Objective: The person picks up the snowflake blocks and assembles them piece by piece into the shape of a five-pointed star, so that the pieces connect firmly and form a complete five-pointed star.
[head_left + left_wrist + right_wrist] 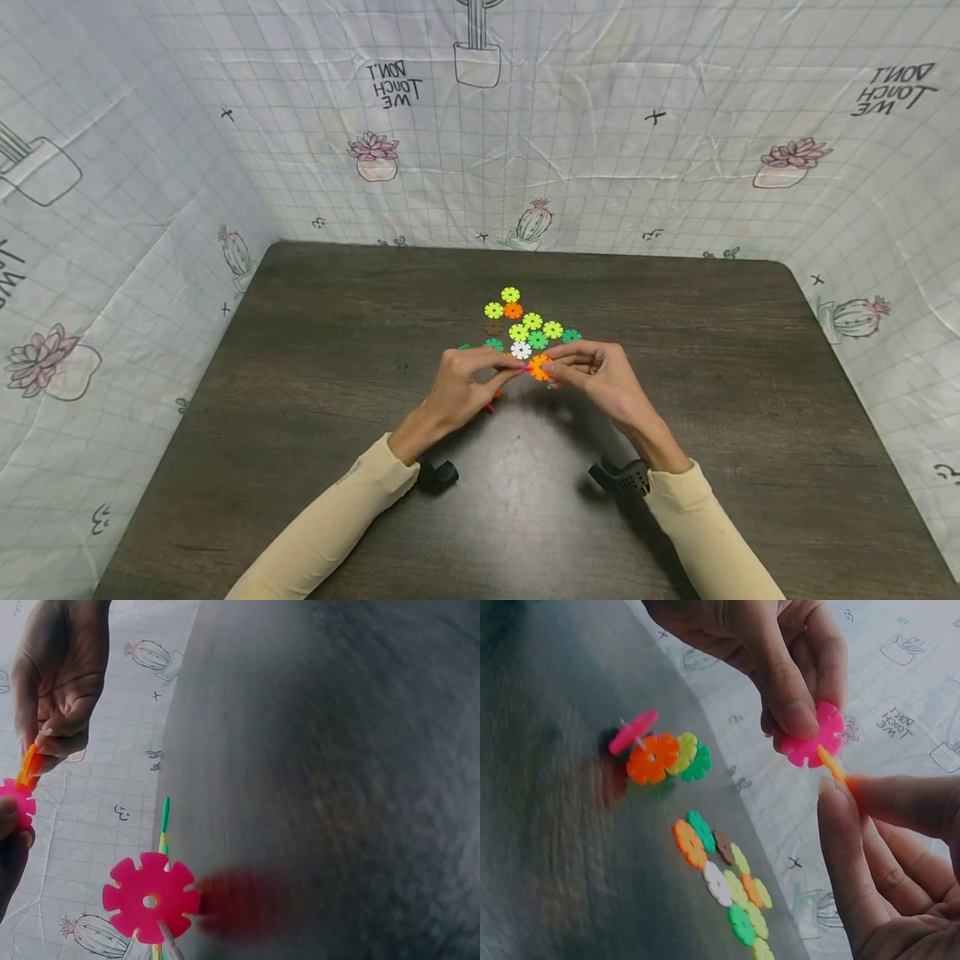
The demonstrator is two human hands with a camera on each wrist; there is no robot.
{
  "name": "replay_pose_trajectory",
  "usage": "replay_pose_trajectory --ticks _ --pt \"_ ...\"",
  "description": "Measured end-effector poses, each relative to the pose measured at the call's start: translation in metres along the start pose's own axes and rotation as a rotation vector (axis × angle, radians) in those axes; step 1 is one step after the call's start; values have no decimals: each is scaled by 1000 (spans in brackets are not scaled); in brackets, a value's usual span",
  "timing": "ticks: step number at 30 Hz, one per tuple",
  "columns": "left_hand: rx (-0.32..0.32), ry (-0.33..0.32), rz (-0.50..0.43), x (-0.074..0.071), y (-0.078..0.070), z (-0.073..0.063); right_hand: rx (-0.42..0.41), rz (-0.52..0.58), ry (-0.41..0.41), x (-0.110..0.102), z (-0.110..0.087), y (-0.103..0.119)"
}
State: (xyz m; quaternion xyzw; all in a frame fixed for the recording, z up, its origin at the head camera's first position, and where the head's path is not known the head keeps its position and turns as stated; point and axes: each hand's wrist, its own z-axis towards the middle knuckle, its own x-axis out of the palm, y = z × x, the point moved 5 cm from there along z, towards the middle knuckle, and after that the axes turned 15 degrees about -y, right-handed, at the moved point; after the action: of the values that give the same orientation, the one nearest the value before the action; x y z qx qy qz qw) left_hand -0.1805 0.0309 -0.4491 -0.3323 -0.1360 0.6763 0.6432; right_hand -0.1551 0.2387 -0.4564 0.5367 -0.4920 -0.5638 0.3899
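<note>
My left hand (467,385) pinches a pink notched plastic disc (826,733) between thumb and fingers. An orange notched disc (537,367) is pinched by my right hand (603,379). The two discs meet edge to edge at right angles above the table; how deep their slots engage I cannot tell. Beside the left hand, on the table, stands a cluster of discs, with a pink disc (142,907) on one side and an orange disc (652,759), a yellow one and a green one next to it. In the head view the left hand mostly hides this cluster.
Several loose discs lie flat beyond the hands, among them a white disc (521,351), a brown disc (492,328) and a yellow disc (511,294). The dark wooden table (360,333) is bounded by a printed cloth (450,192) at the back and sides.
</note>
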Motion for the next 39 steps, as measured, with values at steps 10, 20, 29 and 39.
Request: replay_pose_trajectory --ticks 10,20,29,39 --pt "40 19 22 -1 -4 -1 20 32 -7 4 -3 -6" --pt "41 19 46 0 -1 -1 3 20 4 8 -1 -5" --pt "-12 18 29 1 4 -2 14 -19 36 6 5 -7" --pt "-48 -1 -2 -3 9 -4 -23 -181 -43 -17 21 -13"
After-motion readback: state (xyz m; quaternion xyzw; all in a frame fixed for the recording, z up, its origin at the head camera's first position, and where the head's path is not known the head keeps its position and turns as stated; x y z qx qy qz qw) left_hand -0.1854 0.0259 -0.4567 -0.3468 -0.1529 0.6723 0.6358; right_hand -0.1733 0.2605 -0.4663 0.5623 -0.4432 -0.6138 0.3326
